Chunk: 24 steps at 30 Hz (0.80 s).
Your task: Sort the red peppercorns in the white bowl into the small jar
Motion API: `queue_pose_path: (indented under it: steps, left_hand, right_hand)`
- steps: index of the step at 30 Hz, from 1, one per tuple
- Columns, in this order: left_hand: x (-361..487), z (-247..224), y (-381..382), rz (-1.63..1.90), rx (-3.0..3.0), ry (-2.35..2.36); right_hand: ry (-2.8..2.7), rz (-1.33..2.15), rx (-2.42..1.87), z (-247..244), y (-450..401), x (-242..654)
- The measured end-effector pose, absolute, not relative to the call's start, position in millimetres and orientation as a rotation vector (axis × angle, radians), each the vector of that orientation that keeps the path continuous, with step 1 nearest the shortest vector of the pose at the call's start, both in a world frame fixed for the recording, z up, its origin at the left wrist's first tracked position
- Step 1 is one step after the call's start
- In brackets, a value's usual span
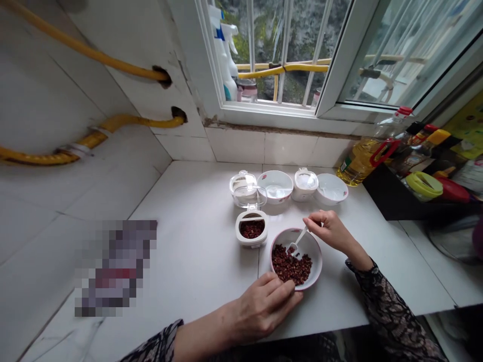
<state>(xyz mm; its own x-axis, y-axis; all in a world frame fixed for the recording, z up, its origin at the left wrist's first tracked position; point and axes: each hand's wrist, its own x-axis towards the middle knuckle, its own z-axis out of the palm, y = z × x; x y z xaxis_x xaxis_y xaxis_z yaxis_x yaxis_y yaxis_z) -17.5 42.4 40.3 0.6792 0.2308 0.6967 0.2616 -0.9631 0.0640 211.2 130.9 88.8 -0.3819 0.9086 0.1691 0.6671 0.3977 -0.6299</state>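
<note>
As your right hand (327,232) pinches a spoon (298,240), your curled left hand (262,309), perhaps empty, meets the peppercorn bowl (317,256); spice jar (251,243) beside.

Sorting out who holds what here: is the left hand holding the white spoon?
No: the right hand holds the white spoon, its tip at the dark red peppercorns in the bowl.

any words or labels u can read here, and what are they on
No word, brand or number can be read.
Cooking oil bottle: small label, too small to read.
Spray bottles at the window: blue labels, too blurred to read.
Dark bottles at right: labels too small to read.
Yellow printed sheet at right: too blurred to read.
Pixelated patch on the counter: obscured, unreadable.
Small white spoon: no marks visible.
</note>
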Motion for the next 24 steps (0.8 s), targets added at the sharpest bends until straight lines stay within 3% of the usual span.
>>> queue_pose_path:
  steps: [17,21,24]
  left_hand:
    - [-18,40,41,-1.146,-2.835,-0.403]
    - [-16,40,41,-1.167,-2.832,-0.418]
    - [-15,38,41,-1.189,-2.828,-0.428]
  right_hand:
    - [-1.641,1.230,-1.385,78,131,199]
    - [-1.561,1.165,-1.352,81,131,189]
    - [-1.609,0.851,-1.291,92,128,177]
